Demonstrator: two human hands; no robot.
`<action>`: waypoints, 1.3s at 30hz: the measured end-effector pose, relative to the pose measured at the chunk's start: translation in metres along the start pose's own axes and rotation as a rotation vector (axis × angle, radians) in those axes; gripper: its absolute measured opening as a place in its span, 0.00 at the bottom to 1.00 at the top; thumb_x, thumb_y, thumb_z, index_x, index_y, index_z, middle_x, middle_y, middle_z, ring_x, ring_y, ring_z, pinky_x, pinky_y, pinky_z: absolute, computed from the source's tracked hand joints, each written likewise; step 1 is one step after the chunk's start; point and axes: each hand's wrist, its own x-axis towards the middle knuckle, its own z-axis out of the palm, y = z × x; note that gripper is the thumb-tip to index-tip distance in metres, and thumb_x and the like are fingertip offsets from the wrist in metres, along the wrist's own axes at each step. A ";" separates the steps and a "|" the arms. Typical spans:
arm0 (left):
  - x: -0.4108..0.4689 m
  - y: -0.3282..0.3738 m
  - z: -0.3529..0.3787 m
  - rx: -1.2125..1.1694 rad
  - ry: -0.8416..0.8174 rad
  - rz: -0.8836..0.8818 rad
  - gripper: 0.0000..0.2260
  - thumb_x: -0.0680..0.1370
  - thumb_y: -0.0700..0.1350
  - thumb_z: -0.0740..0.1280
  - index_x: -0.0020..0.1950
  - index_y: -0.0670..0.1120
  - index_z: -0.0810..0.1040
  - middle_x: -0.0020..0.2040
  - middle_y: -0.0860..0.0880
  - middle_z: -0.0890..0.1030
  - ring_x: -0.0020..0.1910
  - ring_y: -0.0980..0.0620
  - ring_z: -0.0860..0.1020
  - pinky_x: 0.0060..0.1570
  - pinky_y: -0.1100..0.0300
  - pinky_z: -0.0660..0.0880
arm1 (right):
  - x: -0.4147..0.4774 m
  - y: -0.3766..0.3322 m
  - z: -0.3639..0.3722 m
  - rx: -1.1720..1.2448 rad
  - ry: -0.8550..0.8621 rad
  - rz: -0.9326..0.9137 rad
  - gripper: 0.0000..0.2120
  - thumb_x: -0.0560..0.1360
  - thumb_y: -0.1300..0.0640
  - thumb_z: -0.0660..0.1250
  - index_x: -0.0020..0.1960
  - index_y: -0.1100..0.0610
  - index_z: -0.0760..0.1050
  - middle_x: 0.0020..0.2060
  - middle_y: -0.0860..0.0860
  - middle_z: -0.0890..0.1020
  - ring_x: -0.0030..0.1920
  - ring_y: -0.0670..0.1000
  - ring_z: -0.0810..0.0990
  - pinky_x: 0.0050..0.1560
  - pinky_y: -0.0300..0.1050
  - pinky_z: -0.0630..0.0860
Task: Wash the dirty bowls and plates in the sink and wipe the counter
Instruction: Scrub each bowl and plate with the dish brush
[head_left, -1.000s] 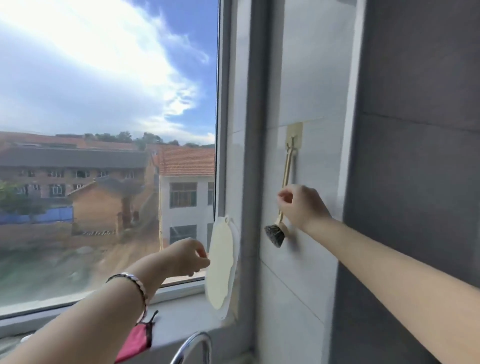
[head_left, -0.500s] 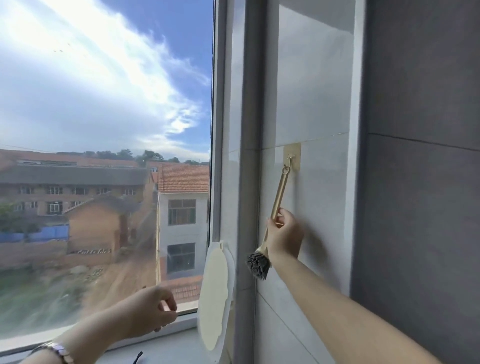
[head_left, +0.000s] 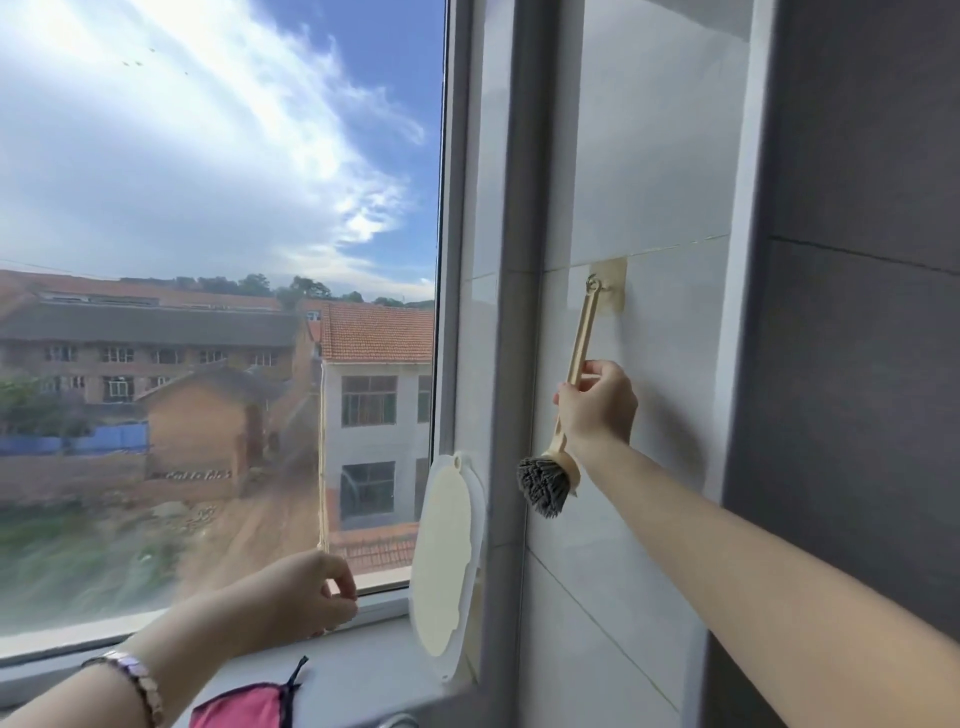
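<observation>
A dish brush (head_left: 545, 483) with a pale wooden handle and dark bristles hangs by its top ring from a yellowish adhesive hook (head_left: 609, 291) on the white tiled wall. My right hand (head_left: 597, 405) grips the handle near its lower end, bristles pointing down-left. My left hand (head_left: 306, 592) hovers over the window sill with fingers loosely curled and holds nothing. No bowls, plates, sink or counter are in view.
A cream oval board (head_left: 441, 566) leans upright on the sill (head_left: 363, 670) against the window frame. A pink cloth (head_left: 244, 709) lies at the sill's front edge. The tip of a chrome tap (head_left: 397, 722) shows at the bottom. A dark grey wall (head_left: 857, 260) fills the right.
My right hand closed round the brush handle and tilted it while the ring stays on the hook. My left hand dropped lower over the sill. The view shifted slightly.
</observation>
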 end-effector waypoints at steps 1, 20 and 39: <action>-0.002 -0.004 0.001 0.010 -0.006 -0.003 0.03 0.76 0.47 0.65 0.42 0.54 0.75 0.38 0.53 0.81 0.35 0.58 0.78 0.47 0.62 0.76 | -0.003 0.002 -0.001 0.005 -0.018 -0.002 0.08 0.71 0.65 0.64 0.48 0.55 0.72 0.44 0.56 0.83 0.46 0.59 0.82 0.48 0.55 0.79; -0.018 -0.014 0.000 0.055 -0.003 -0.034 0.03 0.76 0.48 0.65 0.42 0.54 0.74 0.36 0.54 0.80 0.33 0.60 0.76 0.41 0.65 0.73 | -0.019 -0.041 -0.027 0.212 -0.223 0.142 0.05 0.72 0.71 0.62 0.47 0.66 0.73 0.36 0.60 0.80 0.26 0.51 0.78 0.21 0.38 0.75; -0.053 -0.011 0.021 -0.314 0.037 -0.003 0.04 0.77 0.41 0.66 0.42 0.49 0.77 0.38 0.50 0.82 0.39 0.52 0.80 0.43 0.61 0.77 | -0.119 0.014 -0.030 0.046 -0.716 0.032 0.03 0.74 0.65 0.67 0.43 0.59 0.77 0.36 0.53 0.81 0.38 0.51 0.83 0.47 0.52 0.81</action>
